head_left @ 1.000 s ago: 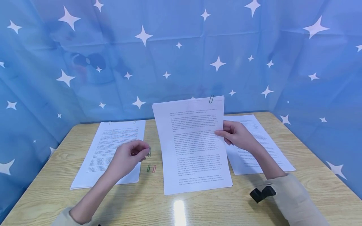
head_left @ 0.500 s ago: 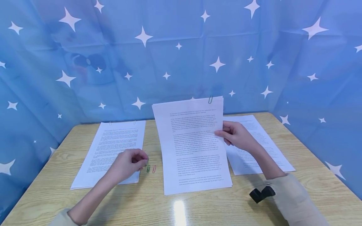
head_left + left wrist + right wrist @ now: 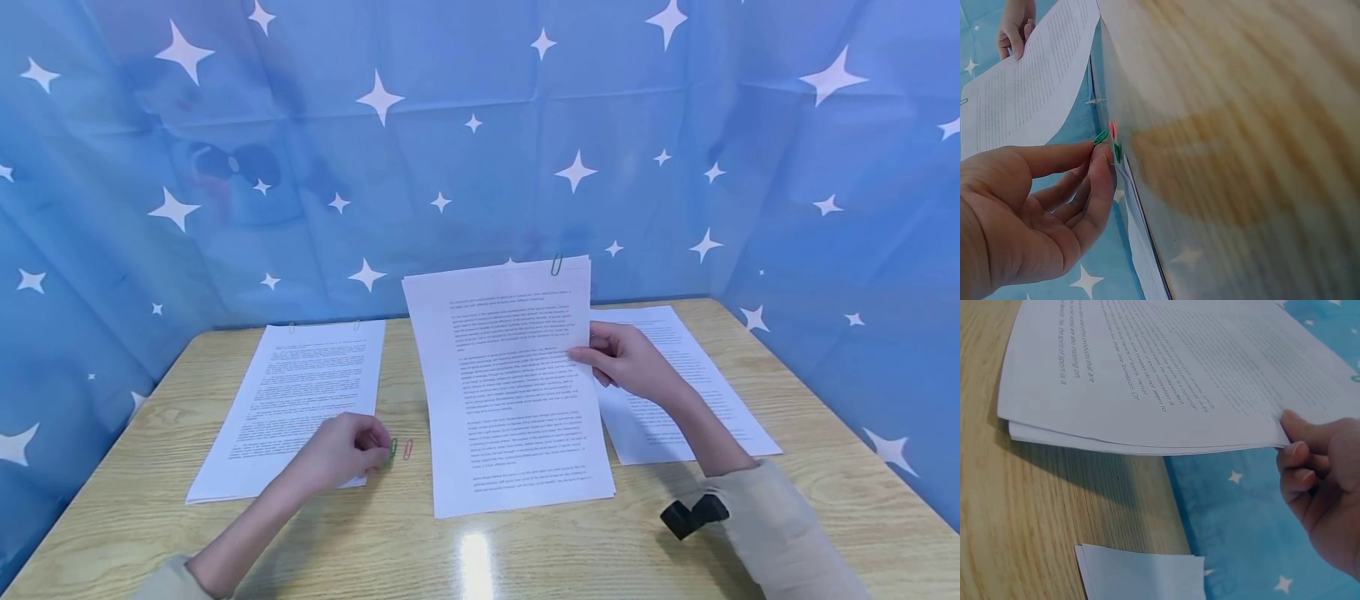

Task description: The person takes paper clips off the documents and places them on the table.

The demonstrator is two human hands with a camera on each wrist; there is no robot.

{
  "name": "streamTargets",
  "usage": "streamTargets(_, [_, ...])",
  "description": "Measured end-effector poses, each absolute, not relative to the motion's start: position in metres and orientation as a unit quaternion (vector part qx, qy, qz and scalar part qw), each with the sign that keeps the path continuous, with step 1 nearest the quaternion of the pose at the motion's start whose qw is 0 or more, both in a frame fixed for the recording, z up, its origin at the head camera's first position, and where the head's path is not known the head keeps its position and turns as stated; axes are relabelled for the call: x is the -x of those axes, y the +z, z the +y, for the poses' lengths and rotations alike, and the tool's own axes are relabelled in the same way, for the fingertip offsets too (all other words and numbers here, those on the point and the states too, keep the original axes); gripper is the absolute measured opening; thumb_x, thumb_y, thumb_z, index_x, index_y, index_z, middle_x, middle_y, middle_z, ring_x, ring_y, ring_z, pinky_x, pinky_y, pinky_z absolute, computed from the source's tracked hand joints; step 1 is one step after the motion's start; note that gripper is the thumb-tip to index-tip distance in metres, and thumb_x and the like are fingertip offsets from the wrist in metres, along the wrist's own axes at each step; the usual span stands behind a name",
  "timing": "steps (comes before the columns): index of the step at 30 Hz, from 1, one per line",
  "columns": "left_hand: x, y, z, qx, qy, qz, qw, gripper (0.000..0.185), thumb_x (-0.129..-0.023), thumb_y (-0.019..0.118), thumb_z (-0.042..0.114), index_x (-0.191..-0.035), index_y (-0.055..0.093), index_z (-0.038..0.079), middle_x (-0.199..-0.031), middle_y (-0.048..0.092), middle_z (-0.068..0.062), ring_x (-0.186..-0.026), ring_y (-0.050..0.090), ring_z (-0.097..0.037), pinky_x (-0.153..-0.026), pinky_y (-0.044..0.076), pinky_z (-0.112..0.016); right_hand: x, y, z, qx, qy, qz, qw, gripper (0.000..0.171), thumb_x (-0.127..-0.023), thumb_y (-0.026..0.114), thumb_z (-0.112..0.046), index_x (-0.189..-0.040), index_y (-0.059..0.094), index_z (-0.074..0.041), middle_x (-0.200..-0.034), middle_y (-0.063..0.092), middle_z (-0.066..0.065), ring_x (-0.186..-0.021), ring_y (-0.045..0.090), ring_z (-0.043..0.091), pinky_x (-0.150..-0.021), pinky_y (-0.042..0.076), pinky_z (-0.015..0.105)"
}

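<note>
OK, L grip [image 3: 343, 450] holds grn clip [image 3: 1101, 137], R grip [image 3: 628, 358] papers [image 3: 513, 392].

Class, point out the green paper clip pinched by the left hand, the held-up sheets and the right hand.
Pinched green clip [image 3: 1102, 135], left wrist view: its exposed loop.
Held-up sheets [image 3: 513, 387], head view: middle of the front page.
Right hand [image 3: 628, 358], head view: its middle.

Bright, even light; white glare on the near table [image 3: 570, 554], soft shadow under the middle sheets [image 3: 1141, 375]. The left wrist view is dimmer, hazy.
</note>
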State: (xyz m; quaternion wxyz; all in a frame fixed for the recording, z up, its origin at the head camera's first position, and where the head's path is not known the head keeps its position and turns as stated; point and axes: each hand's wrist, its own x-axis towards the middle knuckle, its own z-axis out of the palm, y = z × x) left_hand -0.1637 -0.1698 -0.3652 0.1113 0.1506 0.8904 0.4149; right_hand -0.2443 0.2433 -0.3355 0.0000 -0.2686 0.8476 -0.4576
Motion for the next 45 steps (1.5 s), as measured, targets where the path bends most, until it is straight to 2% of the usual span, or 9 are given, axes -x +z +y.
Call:
streamTargets(5, [0.163,-0.367,-0.170,-0.149,0.423,0.884,0.130,0.005,-0.092,0.068,0.003,-0.089,0.066,0.000,-0.069,0.064,-0.004,-0.062,0.063,-0.018,-0.055,0.052,-0.028,0.245,-0.335,0.243,0.270,-0.455,0.849,-0.002,0.023,-0.099,0.066,-0.011,-0.122,0.066,-0.007,-0.060,0.054,0.010,-0.044,0.043,0.021,-0.040,0.030,0.026])
streamTargets(21, [0.161,-0.364,-0.172,-0.143,0.422,0.887,0.124,0.003,-0.090,0.070,0.003,-0.091,0.068,0.002,-0.071,0.066,-0.003,-0.063,0.062,-0.017,-0.056,0.051,-0.029,0.245,-0.336,0.243,0.270,-0.457,0.847,0.000,0.023,-0.099,0.066,-0.012,-0.122,0.066,-0.007,-0.060,0.053,0.008,-0.044,0.042,0.021,-0.040,0.030,0.027])
streamTargets(34, [0.166,-0.350,-0.165,-0.130,0.427,0.893,0.063,0.006,-0.094,0.067,0.005,-0.099,0.070,0.002,-0.077,0.065,-0.004,-0.067,0.059,-0.016,-0.066,0.049,-0.031,0.245,-0.337,0.243,0.275,-0.452,0.849,-0.002,0.023,-0.100,0.065,-0.013,-0.122,0.067,-0.008,-0.058,0.051,0.005,-0.043,0.041,0.020,-0.040,0.029,0.027])
streamTargets(42, [0.171,-0.348,-0.156,-0.149,0.480,0.864,0.005,0.010,-0.097,0.067,0.007,-0.105,0.069,0.000,-0.084,0.068,-0.008,-0.074,0.065,-0.024,-0.067,0.054,-0.029,0.245,-0.338,0.243,0.271,-0.455,0.848,0.002,0.023,-0.100,0.065,-0.013,-0.122,0.067,-0.007,-0.058,0.051,0.006,-0.044,0.042,0.021,-0.040,0.030,0.027])
streamTargets(45, [0.174,-0.347,-0.152,-0.157,0.501,0.851,-0.017,0.010,-0.097,0.067,0.006,-0.106,0.069,0.002,-0.088,0.070,-0.008,-0.078,0.067,-0.029,-0.070,0.057,-0.033,0.246,-0.338,0.243,0.272,-0.454,0.848,0.001,0.022,-0.100,0.065,-0.013,-0.121,0.067,-0.007,-0.057,0.051,0.006,-0.044,0.042,0.021,-0.040,0.030,0.027])
